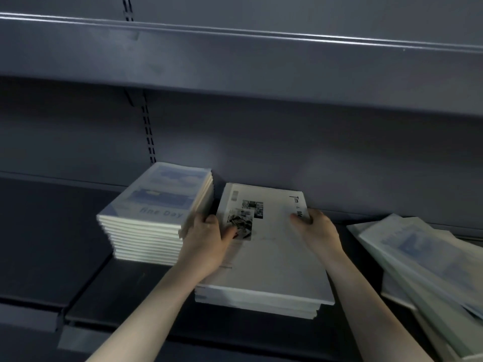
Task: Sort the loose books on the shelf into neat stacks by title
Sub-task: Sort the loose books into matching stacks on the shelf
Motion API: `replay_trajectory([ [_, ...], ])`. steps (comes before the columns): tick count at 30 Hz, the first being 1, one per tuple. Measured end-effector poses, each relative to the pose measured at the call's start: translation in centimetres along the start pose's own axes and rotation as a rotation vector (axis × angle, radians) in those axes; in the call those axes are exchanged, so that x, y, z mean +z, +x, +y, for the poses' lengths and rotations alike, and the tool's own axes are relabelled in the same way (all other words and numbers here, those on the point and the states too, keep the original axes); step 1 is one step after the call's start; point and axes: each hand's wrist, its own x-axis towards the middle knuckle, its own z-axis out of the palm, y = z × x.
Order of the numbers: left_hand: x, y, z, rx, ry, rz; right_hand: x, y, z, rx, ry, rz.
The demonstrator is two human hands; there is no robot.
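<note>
Your left hand (pixel 209 239) has its thumb laid across the photo on the cover while the other fingers curl down over the left edge of the top white book (pixel 271 246). Your right hand (pixel 317 231) pinches the far right corner, thumb on the printed title and fingers wrapped under the edge. Both hands are clamped on that one book, which lies flat on the white stack (pixel 261 299) at the middle of the shelf (pixel 109 296).

You look to be squaring this copy onto its pile. The books below show staggered front edges, so press inward from both sides at once, then slide the top book until its front edge sits flush with the ones under it. Keep your left knuckles off the neighbouring stack, since they are just beside its right edge.

That neighbour, the blue-covered stack (pixel 146 223), stands taller to the left, close to the white pile, and its edges look even. To the right, well apart from your hands, a loose heap (pixel 423 259) of blue-covered books lies tilted and fanned; those seem to be what is left to sort, probably onto the blue pile. The upper shelf (pixel 235 61) overhangs everything, and nothing on it can be seen from here.
</note>
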Motion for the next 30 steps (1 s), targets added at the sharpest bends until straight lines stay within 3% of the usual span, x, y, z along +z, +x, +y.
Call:
replay_trajectory([
  [4, -0.1, 1.3, 0.2, -0.013, -0.074, -0.081, 0.2, 0.5, -0.1, 0.01, 0.0, 0.005],
  [13, -0.2, 2.5, 0.7, -0.064, -0.103, -0.101, 0.4, 1.0, -0.5, 0.008, -0.033, 0.013],
  [19, -0.6, 1.4, 1.7, 0.025, 0.066, -0.034, -1.2, 0.7, 0.1, -0.086, -0.136, -0.054],
  [24, -0.5, 0.1, 5.1, 0.135, 0.136, 0.053, -4.7, 0.9, 2.7, -0.082, -0.294, 0.034],
  [30, 1.6, -1.2, 10.1, 0.255, 0.108, 0.037, -10.3, 0.7, 7.3, 0.004, -0.409, 0.106],
])
